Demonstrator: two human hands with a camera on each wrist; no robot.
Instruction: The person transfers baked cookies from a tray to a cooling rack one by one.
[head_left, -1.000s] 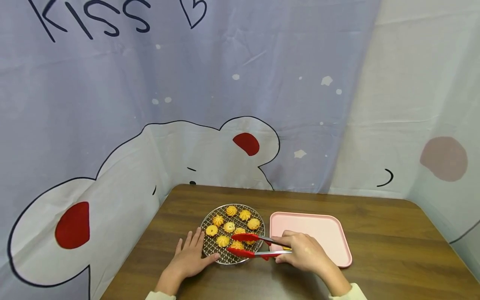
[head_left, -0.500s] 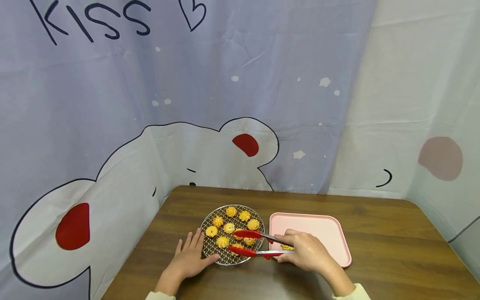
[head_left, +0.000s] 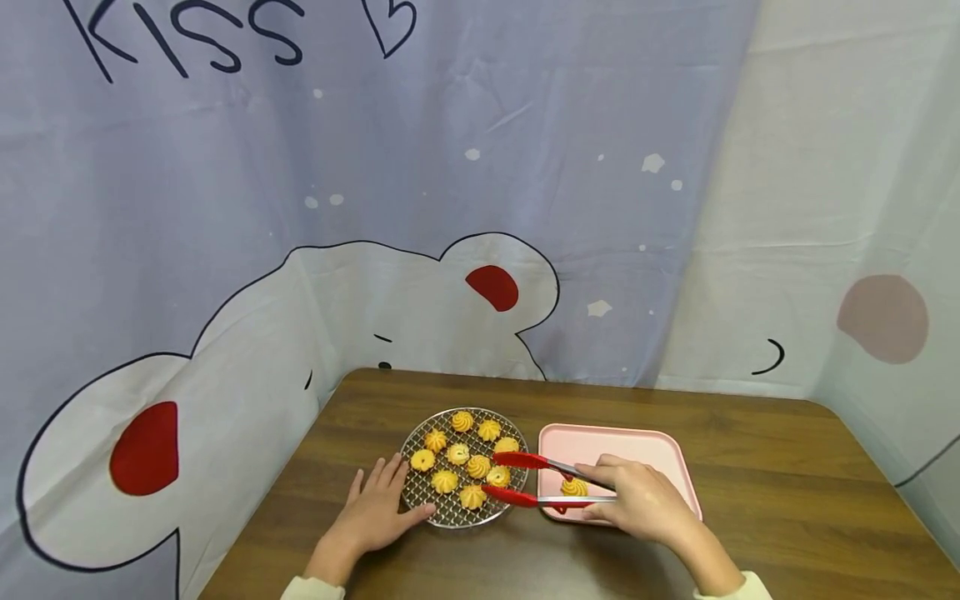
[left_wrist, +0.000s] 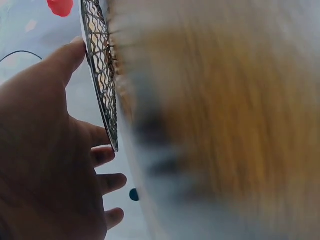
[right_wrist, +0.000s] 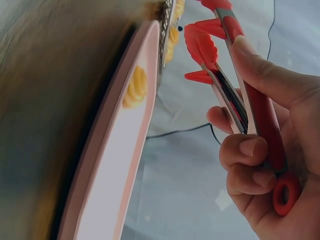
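My left hand (head_left: pixel 378 510) lies with fingers spread at the left edge of a round wire rack (head_left: pixel 450 518); in the left wrist view its thumb (left_wrist: pixel 70 57) touches the metal rim. Several golden piped cookies (head_left: pixel 444 481) sit on the rack. My right hand (head_left: pixel 647 498) grips red-tipped metal tongs (head_left: pixel 551 502). The two tong arms stand apart, nothing between their red tips, which overlap the rack's right edge in the head view. One swirled cookie (head_left: pixel 574 487) lies in the pink tray (head_left: pixel 637 446), partly behind the tongs and also seen in the right wrist view.
The rack and tray stand side by side on a brown wooden table (head_left: pixel 780 483), a narrow gap between them. Behind the table hangs a printed curtain (head_left: pixel 585 208).
My right hand has moved right with the tongs, drawing their tips back toward the rack's right edge. More of the tray's cookie now shows. My left hand has stayed nearly still.
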